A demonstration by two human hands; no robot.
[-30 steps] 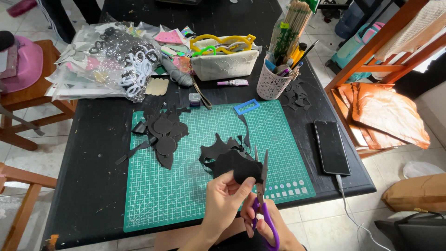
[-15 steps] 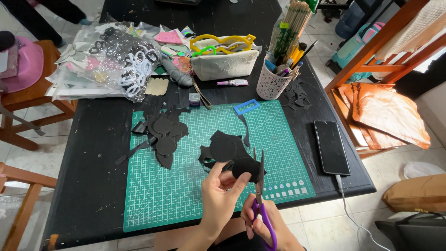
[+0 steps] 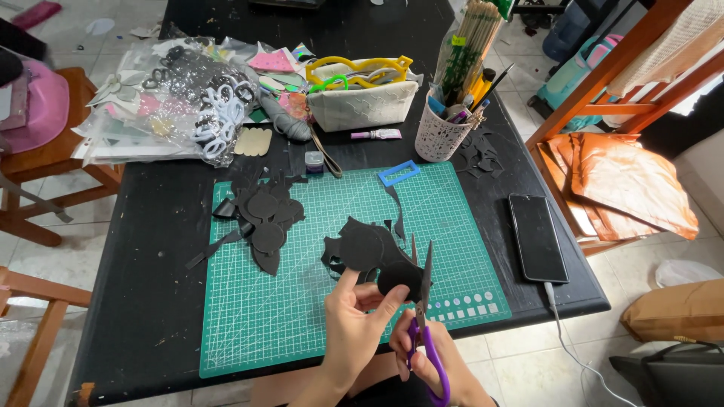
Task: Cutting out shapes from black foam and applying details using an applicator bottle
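Note:
My left hand (image 3: pixel 356 324) pinches a piece of black foam sheet (image 3: pixel 377 256) above the near edge of a green cutting mat (image 3: pixel 302 316). My right hand (image 3: pixel 431 360) grips purple-handled scissors (image 3: pixel 424 316), whose blades point up and away, their edges against the right side of the black sheet. A round lobe of the sheet sits between my left thumb and the blades. A pile of cut black shapes (image 3: pixel 260 218) lies on the left part of the mat.
A black table (image 3: pixel 151 249) carries a phone (image 3: pixel 537 237) on a cable at the right, a white cup of pens and sticks (image 3: pixel 445 128), a white pouch (image 3: pixel 360 102), a blue frame (image 3: pixel 398 172) and bagged craft bits (image 3: pixel 173 105). Wooden chairs stand on both sides.
The black sheet has been turned in my left hand, and the scissors have moved slightly along its right edge. The camera view has shifted a little.

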